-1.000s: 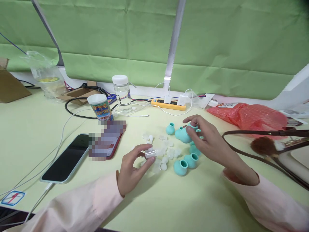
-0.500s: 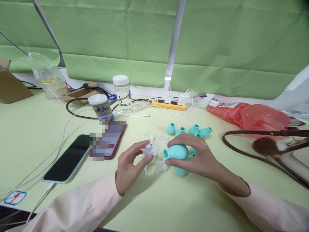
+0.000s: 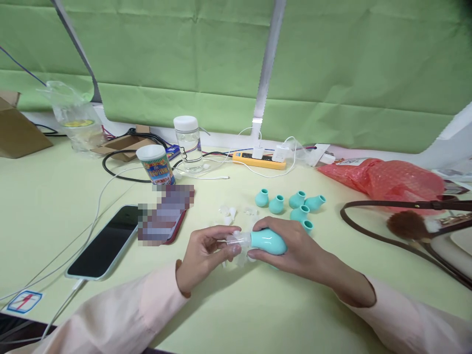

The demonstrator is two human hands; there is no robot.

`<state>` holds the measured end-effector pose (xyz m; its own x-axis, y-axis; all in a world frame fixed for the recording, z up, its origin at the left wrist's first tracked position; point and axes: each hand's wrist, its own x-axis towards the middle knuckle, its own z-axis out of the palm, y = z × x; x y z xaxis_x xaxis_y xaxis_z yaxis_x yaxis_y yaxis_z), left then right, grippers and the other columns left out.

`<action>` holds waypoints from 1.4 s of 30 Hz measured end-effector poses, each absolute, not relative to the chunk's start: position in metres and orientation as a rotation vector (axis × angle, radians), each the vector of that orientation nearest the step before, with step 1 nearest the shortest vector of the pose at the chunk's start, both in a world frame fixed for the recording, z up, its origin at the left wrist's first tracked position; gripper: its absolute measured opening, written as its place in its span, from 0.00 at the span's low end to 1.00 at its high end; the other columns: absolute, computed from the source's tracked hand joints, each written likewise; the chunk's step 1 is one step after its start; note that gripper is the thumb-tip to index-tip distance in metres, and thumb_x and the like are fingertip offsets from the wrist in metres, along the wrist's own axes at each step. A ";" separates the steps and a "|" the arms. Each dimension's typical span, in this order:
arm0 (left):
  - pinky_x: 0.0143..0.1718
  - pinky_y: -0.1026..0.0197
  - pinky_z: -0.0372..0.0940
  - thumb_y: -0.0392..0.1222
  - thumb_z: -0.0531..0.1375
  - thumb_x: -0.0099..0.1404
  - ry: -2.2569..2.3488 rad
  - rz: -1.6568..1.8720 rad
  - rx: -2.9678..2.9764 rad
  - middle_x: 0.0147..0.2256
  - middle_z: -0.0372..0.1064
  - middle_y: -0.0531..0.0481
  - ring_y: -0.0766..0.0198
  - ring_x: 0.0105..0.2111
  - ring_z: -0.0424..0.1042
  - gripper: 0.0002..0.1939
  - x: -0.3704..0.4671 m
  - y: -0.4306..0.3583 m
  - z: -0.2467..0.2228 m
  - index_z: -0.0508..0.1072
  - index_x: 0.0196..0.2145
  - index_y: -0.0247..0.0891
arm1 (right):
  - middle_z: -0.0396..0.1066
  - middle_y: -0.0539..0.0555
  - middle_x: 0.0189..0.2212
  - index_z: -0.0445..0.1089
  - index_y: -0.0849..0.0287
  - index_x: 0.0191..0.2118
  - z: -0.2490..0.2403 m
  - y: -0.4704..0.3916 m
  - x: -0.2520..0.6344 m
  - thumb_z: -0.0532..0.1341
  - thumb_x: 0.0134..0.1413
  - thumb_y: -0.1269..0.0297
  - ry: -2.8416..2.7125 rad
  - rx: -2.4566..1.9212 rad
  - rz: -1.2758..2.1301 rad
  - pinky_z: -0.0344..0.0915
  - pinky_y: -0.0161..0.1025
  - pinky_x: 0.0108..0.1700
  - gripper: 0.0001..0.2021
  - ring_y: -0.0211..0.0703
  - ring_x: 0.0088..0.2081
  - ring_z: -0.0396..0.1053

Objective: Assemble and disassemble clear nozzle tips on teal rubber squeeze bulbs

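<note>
Left hand pinches a clear tube; right hand wraps a teal bulb, my landmark. Bulb on its side, neck leftward, long axis roughly in line with the tube, which meets its mouth; how deep it sits, I can't tell. Loose clear pieces beyond and left of the bulb; other teal bulbs beyond, mostly rightward.

I'm at an office-like desk!
Green panels facing me, power strip at their foot, cabled phone left!
</note>
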<state>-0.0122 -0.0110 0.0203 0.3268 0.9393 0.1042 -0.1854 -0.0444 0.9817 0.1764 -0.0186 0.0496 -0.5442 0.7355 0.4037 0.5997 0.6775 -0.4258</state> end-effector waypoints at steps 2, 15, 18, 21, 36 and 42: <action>0.19 0.66 0.65 0.33 0.64 0.44 0.775 1.065 1.257 0.23 0.70 0.48 0.68 0.20 0.66 0.12 -0.013 -0.010 0.022 0.74 0.31 0.31 | 0.66 0.49 0.28 0.59 0.59 0.36 0.049 -0.020 0.177 0.58 0.48 0.63 -2.357 -1.014 0.265 0.57 0.32 0.29 0.10 0.35 0.28 0.63; 0.19 0.67 0.63 0.33 0.64 0.45 0.763 0.855 1.249 0.21 0.69 0.51 0.72 0.17 0.64 0.13 -0.015 -0.005 0.020 0.72 0.32 0.31 | 0.63 0.52 0.23 0.61 0.62 0.34 0.041 -0.015 0.179 0.48 0.45 0.80 -2.490 -0.822 -0.246 0.50 0.33 0.21 0.11 0.37 0.23 0.60; 0.22 0.65 0.66 0.33 0.63 0.46 0.778 0.953 1.384 0.23 0.69 0.50 0.69 0.19 0.66 0.13 -0.014 -0.008 0.017 0.72 0.33 0.31 | 0.64 0.51 0.24 0.61 0.61 0.34 0.038 -0.015 0.178 0.50 0.44 0.78 -2.417 -0.848 -0.055 0.53 0.32 0.22 0.10 0.36 0.24 0.61; 0.26 0.64 0.67 0.33 0.63 0.47 0.798 1.105 1.630 0.26 0.71 0.46 0.65 0.25 0.69 0.13 -0.014 -0.012 0.014 0.72 0.34 0.31 | 0.65 0.50 0.25 0.61 0.60 0.33 0.036 -0.015 0.176 0.53 0.42 0.77 -2.324 -0.903 0.156 0.56 0.31 0.25 0.09 0.36 0.26 0.63; 0.29 0.63 0.66 0.30 0.59 0.53 0.617 1.434 2.488 0.30 0.69 0.44 0.64 0.29 0.68 0.17 -0.014 -0.014 0.007 0.63 0.42 0.31 | 0.68 0.48 0.25 0.65 0.60 0.30 0.050 -0.020 0.171 0.58 0.40 0.75 -2.303 -1.074 0.632 0.58 0.30 0.29 0.08 0.34 0.27 0.65; 0.28 0.61 0.66 0.27 0.58 0.53 0.462 1.393 2.551 0.29 0.69 0.42 0.63 0.29 0.66 0.17 -0.014 -0.014 0.009 0.63 0.41 0.28 | 0.68 0.48 0.23 0.66 0.60 0.28 0.055 -0.022 0.172 0.57 0.41 0.72 -2.325 -1.091 0.775 0.57 0.31 0.27 0.04 0.34 0.25 0.64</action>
